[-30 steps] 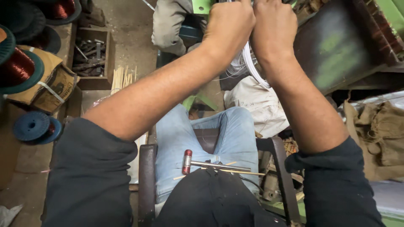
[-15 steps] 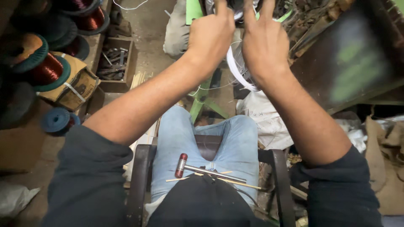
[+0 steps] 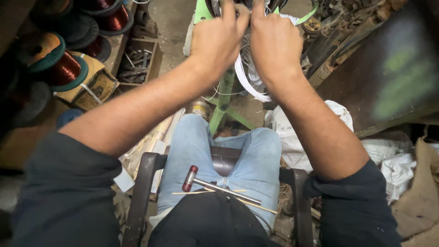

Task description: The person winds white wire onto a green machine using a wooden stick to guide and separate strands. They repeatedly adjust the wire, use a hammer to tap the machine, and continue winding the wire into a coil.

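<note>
At twelve o'clock, against the top edge of the view, both hands work at a bundle of thin wires and white insulation strips mounted on a green stand. The left hand and right hand sit side by side, nearly touching, fingers curled forward and pinched into the bundle; the fingertips run off the frame, so exactly what each one grips cannot be told. White strips loop down beneath the hands, curling toward six o'clock.

Judging by the way they hang, the strips look light, thin and springy, likely to bend easily and slip if held loosely, while the fine wires look delicate and easy to kink. Taking hold close to where they enter the work, with fingertips rather than the whole palm, seems the surest grip.

Below, toward six o'clock, the person sits on a dark chair in blue jeans, with a small hammer with a red head lying across the lap beside two thin wooden sticks.

At nine to ten o'clock, spools of copper wire rest on a shelf, with a tray of metal tools near them. At three o'clock lie white sacks, and a dark metal sheet leans at one to two o'clock.
</note>
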